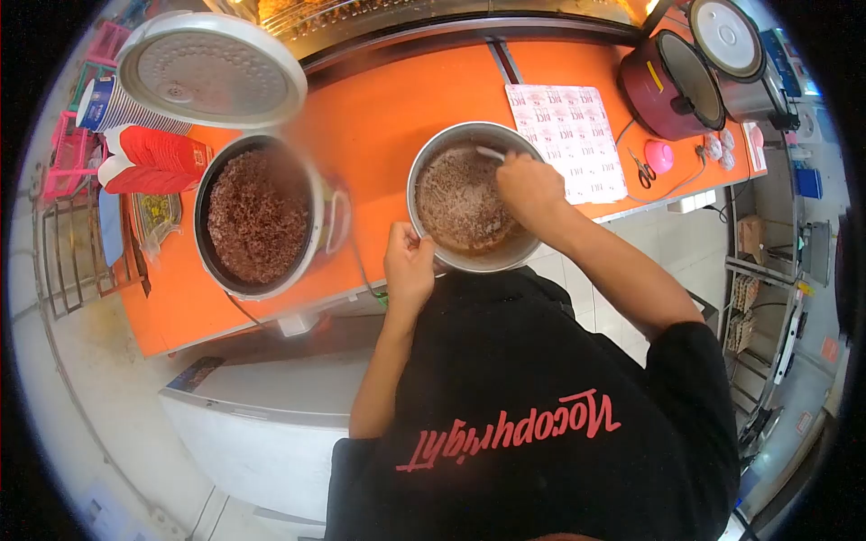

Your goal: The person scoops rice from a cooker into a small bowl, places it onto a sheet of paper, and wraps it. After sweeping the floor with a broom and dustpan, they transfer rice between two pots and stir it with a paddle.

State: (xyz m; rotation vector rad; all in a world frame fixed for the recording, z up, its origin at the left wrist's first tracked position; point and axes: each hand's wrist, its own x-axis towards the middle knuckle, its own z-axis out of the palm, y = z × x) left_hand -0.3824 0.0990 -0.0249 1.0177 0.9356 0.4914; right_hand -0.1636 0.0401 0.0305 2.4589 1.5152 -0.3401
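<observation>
A round metal pot point(421, 171) stands on the orange counter in front of me, with reddish-brown grains in cloudy liquid point(460, 198) inside. My left hand point(410, 269) is closed at the pot's near left rim, its thumb toward the edge. Over the right side of the pot, my right hand point(532, 187) is closed around a pale spoon-like handle point(491, 153). The handle's lower end is hidden in the pot. To the left sits an open rice cooker point(317, 216) full of cooked dark red rice point(257, 216), with steam around it and its lid point(212, 70) raised.
Red paper boxes point(162, 158) and stacked cups point(135, 106) stand at the left. On the right lie a printed paper sheet point(570, 140), scissors point(642, 171) and a pink bowl point(659, 156). Behind them is a maroon cooker point(663, 86). A glass display case point(451, 18) borders the orange counter point(370, 117).
</observation>
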